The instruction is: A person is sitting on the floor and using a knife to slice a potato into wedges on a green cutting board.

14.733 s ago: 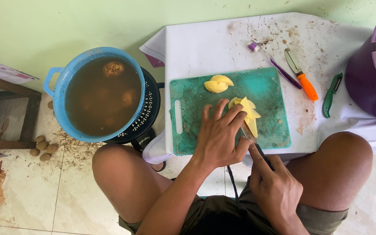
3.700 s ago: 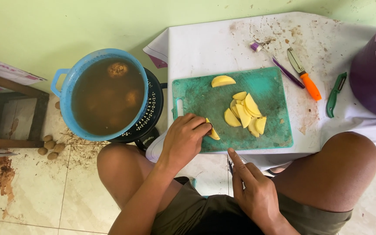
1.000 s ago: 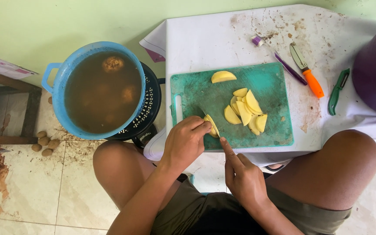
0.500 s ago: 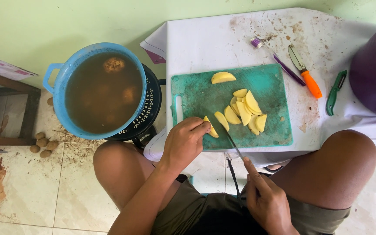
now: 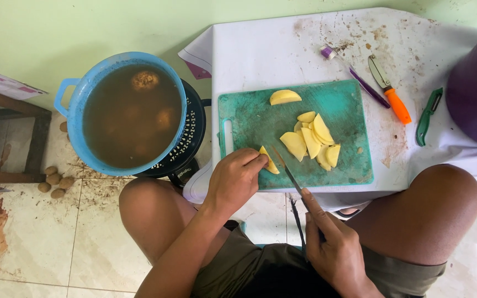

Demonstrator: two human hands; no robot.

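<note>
Fingers of the left hand (image 5: 237,179) pinched a pale yellow potato wedge (image 5: 268,160) on the near-left corner of the scuffed green plastic cutting board (image 5: 349,113). The right hand (image 5: 335,248) curled around a thin-bladed knife (image 5: 286,170), tip beside the wedge. Smooth slices (image 5: 313,138) lay piled mid-board. Left stood a blue pot (image 5: 78,110) of murky brown water.

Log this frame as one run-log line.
left hand: pins potato piece on green cutting board | right hand: holds knife beside piece | slices: piled mid-board
</note>
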